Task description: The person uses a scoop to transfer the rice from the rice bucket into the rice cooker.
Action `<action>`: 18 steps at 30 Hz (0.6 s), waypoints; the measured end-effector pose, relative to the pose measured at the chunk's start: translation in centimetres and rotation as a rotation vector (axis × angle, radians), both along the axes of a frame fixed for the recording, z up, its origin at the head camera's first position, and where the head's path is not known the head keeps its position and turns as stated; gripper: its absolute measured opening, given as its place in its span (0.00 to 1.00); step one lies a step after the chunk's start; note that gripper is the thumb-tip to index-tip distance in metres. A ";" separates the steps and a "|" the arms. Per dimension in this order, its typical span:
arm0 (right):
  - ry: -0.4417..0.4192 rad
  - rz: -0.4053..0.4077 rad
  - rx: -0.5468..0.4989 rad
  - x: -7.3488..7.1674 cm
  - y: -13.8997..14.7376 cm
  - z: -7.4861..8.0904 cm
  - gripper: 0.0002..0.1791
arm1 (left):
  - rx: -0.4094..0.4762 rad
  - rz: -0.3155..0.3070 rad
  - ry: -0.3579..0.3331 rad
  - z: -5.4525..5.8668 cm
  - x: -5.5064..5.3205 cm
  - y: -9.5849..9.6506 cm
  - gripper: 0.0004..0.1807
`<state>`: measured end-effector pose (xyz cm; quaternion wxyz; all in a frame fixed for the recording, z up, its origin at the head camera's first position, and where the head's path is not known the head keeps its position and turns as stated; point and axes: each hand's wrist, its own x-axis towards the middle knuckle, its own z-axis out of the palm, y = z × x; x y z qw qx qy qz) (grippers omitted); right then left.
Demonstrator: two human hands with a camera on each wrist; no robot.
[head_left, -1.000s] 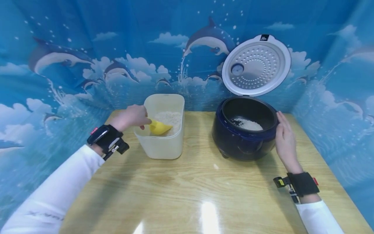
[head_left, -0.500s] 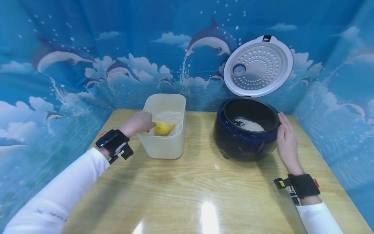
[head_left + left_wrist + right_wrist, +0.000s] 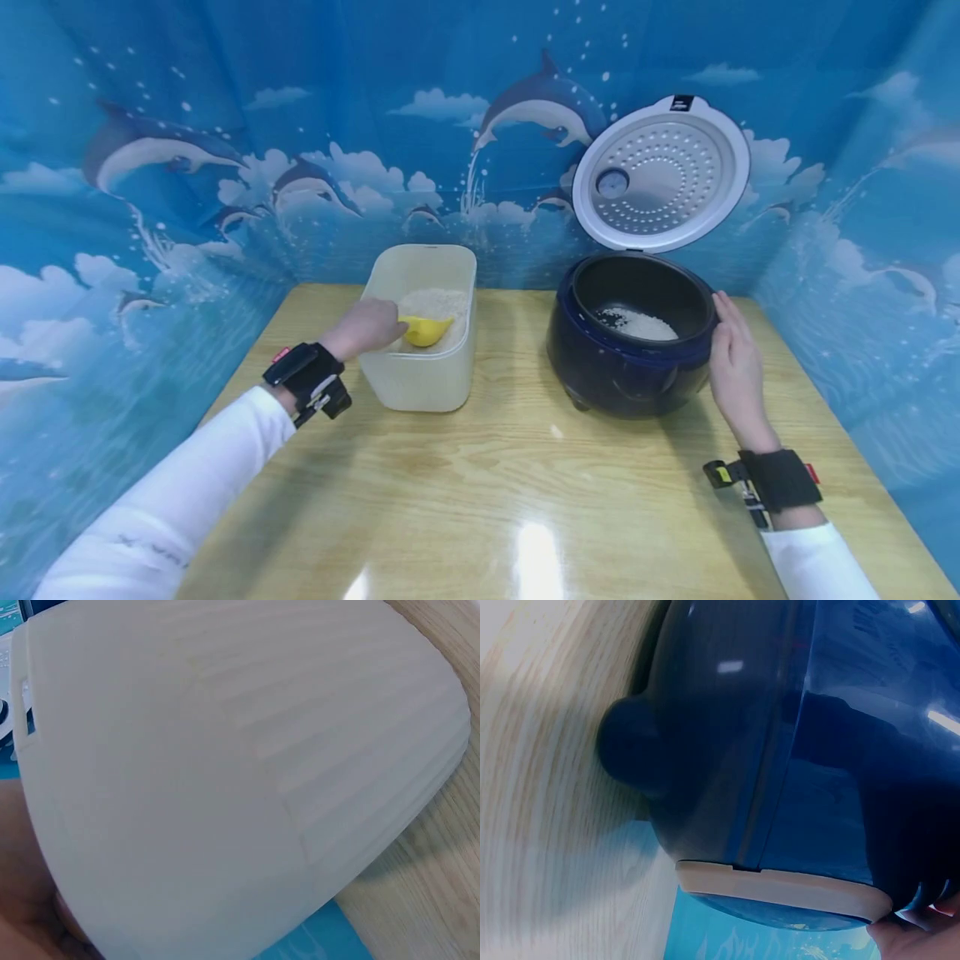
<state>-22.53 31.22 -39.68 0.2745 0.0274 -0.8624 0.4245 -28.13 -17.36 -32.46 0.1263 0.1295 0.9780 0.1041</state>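
Note:
My left hand (image 3: 369, 326) grips the handle of a yellow scoop (image 3: 426, 332) at the left side of a cream bin (image 3: 420, 382). The scoop's bowl sits down inside the bin, among pale rice grains (image 3: 433, 303). In the left wrist view the bin's ribbed outer wall (image 3: 187, 787) hides most of that hand. To the right stands a dark blue rice cooker (image 3: 622, 379), with some white rice (image 3: 641, 324) in its black pot. My right hand (image 3: 737, 379) rests on the cooker's right side, fingers fairly straight. Only fingertips show at the corner of the right wrist view.
The cooker's silver lid (image 3: 663, 179) stands raised behind its pot. Both vessels stand near the back of a wooden table (image 3: 480, 483). A blue curtain with dolphins (image 3: 300, 83) hangs behind and along both sides.
My left hand has moved right and slightly down, over the bin's rim, and the scoop has shifted a little right within the rice. The right hand stays against the cooker.

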 end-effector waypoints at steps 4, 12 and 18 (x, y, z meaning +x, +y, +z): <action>0.005 -0.003 0.000 0.0 -0.1 -0.1 0.27 | 0.007 0.012 -0.057 0.0 -0.2 -0.2 0.23; 0.008 -0.008 0.003 0.1 -0.1 -0.1 0.27 | 0.007 0.026 -0.070 0.1 0.0 -0.4 0.20; -0.001 -0.007 0.000 0.1 0.0 -0.1 0.27 | 0.040 0.018 -0.016 0.0 0.5 -0.5 0.23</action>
